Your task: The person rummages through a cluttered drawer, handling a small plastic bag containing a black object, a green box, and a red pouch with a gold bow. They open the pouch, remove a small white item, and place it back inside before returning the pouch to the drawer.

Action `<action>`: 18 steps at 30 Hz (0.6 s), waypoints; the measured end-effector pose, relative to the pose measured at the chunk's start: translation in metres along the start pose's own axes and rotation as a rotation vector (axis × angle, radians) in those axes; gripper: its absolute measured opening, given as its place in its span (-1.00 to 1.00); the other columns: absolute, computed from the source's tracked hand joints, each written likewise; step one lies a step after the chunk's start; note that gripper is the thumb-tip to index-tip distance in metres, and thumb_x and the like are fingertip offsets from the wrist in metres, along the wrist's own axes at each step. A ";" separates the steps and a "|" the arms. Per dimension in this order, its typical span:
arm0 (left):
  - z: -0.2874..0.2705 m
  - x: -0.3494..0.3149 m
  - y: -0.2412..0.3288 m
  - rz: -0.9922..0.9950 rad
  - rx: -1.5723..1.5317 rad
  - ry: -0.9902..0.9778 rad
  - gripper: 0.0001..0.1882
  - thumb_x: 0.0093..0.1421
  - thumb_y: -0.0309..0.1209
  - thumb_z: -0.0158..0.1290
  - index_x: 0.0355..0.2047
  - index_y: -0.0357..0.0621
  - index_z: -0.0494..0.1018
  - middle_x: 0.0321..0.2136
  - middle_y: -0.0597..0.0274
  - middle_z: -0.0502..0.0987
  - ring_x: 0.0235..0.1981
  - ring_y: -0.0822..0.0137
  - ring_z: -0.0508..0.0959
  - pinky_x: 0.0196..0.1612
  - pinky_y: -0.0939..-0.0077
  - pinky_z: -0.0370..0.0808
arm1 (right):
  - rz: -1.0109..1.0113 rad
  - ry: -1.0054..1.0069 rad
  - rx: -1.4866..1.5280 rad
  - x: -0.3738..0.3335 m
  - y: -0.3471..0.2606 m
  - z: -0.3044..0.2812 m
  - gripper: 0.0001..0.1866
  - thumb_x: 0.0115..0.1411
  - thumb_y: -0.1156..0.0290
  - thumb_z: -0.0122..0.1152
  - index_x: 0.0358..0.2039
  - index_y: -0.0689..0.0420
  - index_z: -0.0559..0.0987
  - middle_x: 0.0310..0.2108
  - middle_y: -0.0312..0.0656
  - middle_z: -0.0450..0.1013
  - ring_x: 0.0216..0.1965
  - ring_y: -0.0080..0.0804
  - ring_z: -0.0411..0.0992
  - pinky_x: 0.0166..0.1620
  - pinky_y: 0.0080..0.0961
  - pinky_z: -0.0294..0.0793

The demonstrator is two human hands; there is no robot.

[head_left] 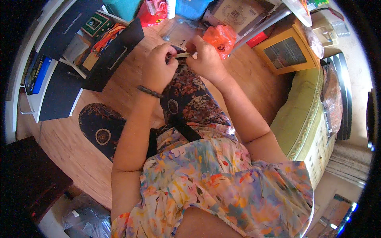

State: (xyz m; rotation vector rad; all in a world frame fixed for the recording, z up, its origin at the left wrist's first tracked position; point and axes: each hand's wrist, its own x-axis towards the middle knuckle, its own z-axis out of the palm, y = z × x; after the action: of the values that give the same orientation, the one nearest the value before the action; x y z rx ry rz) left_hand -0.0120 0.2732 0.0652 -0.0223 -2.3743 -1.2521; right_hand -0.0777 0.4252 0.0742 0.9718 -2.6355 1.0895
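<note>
Both hands meet above my knee, over dark floral trousers. A short pale strip stretches between them; its kind is too small to tell. My left hand, with a dark braided band on its wrist, is closed with curled fingers at the strip's left end. My right hand pinches the other end between thumb and fingers. Dark material shows just under the fingers, and I cannot tell whether it belongs to the strip.
At left, a pulled-out dark drawer holds orange ribbons and a green framed item. Beyond my hands are a red plastic bag and cardboard box. A wooden cabinet and green sofa stand right.
</note>
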 end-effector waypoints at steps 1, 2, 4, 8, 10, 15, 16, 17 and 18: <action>-0.001 0.001 -0.002 -0.076 -0.139 -0.034 -0.89 -0.08 -0.56 0.06 -0.47 -0.26 0.41 -0.49 0.13 0.49 -0.47 0.26 0.51 -0.42 0.46 0.43 | 0.046 -0.090 0.145 0.000 0.002 -0.002 -0.64 -0.18 0.49 0.26 -0.30 0.23 0.42 -0.45 -0.15 0.43 -0.46 -0.34 0.42 -0.38 -0.41 0.40; -0.003 0.000 -0.003 -0.112 -0.155 -0.051 -0.88 -0.04 -0.54 0.07 -0.43 -0.24 0.43 -0.47 0.17 0.50 -0.46 0.32 0.51 -0.39 0.50 0.44 | 0.093 -0.181 0.290 -0.001 0.004 -0.004 -0.58 -0.17 0.47 0.29 -0.24 0.23 0.42 -0.39 -0.18 0.44 -0.42 -0.36 0.42 -0.35 -0.43 0.39; -0.007 -0.002 -0.001 -0.185 -0.183 -0.084 -0.85 0.02 -0.50 0.08 -0.35 -0.21 0.47 -0.43 0.25 0.53 -0.42 0.45 0.52 -0.34 0.58 0.44 | 0.125 -0.289 0.445 -0.004 0.009 -0.010 -0.47 -0.16 0.44 0.35 -0.13 0.19 0.40 -0.28 -0.25 0.43 -0.33 -0.39 0.40 -0.27 -0.46 0.37; -0.004 -0.004 -0.011 -0.174 -0.237 -0.033 -0.88 0.03 -0.49 0.08 -0.38 -0.24 0.47 -0.47 0.30 0.52 -0.45 0.52 0.49 -0.37 0.65 0.41 | 0.065 -0.318 0.343 -0.018 0.010 -0.018 -0.32 -0.18 0.42 0.39 0.01 0.09 0.36 -0.11 -0.31 0.37 -0.13 -0.44 0.32 -0.13 -0.51 0.29; -0.003 -0.004 -0.009 -0.187 -0.254 -0.023 -0.88 0.04 -0.47 0.09 -0.40 -0.25 0.48 -0.50 0.32 0.51 -0.49 0.56 0.47 -0.39 0.68 0.40 | 0.018 -0.286 0.263 -0.021 0.016 -0.014 -0.30 -0.19 0.46 0.38 0.04 0.01 0.35 -0.07 -0.31 0.34 -0.05 -0.45 0.28 -0.11 -0.51 0.30; -0.006 0.003 0.007 -0.229 -0.293 -0.030 -0.90 0.03 -0.48 0.09 -0.47 -0.29 0.47 -0.60 0.31 0.50 -0.60 0.57 0.46 -0.53 0.68 0.38 | 0.093 -0.314 0.395 -0.017 0.015 -0.001 -0.36 -0.18 0.54 0.33 0.00 0.11 0.37 -0.13 -0.19 0.40 -0.11 -0.39 0.35 -0.06 -0.49 0.34; -0.007 0.003 0.010 -0.237 -0.275 -0.040 -0.89 0.03 -0.47 0.09 -0.47 -0.29 0.47 -0.61 0.32 0.49 -0.61 0.58 0.45 -0.53 0.69 0.37 | 0.097 -0.301 0.449 -0.017 0.016 0.002 -0.39 -0.18 0.58 0.31 -0.02 0.15 0.39 -0.15 -0.14 0.42 -0.13 -0.35 0.38 -0.05 -0.47 0.35; -0.007 0.003 0.012 -0.247 -0.297 -0.061 -0.89 0.04 -0.47 0.09 -0.47 -0.29 0.47 -0.62 0.32 0.49 -0.61 0.59 0.45 -0.54 0.69 0.36 | 0.107 -0.275 0.477 -0.017 0.017 0.004 -0.42 -0.18 0.61 0.30 -0.05 0.17 0.41 -0.16 -0.16 0.43 -0.14 -0.37 0.39 -0.05 -0.49 0.36; -0.007 0.002 0.013 -0.261 -0.318 -0.081 -0.89 0.04 -0.47 0.09 -0.47 -0.29 0.47 -0.62 0.33 0.49 -0.61 0.59 0.45 -0.55 0.70 0.36 | 0.120 -0.254 0.507 -0.018 0.017 0.006 -0.45 -0.18 0.64 0.28 -0.08 0.19 0.43 -0.18 -0.18 0.44 -0.15 -0.40 0.40 -0.06 -0.51 0.37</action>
State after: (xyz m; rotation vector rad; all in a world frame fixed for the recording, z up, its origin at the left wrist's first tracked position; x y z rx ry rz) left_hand -0.0082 0.2752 0.0793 0.1443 -2.2737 -1.7739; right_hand -0.0730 0.4392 0.0537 1.1076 -2.6916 1.8360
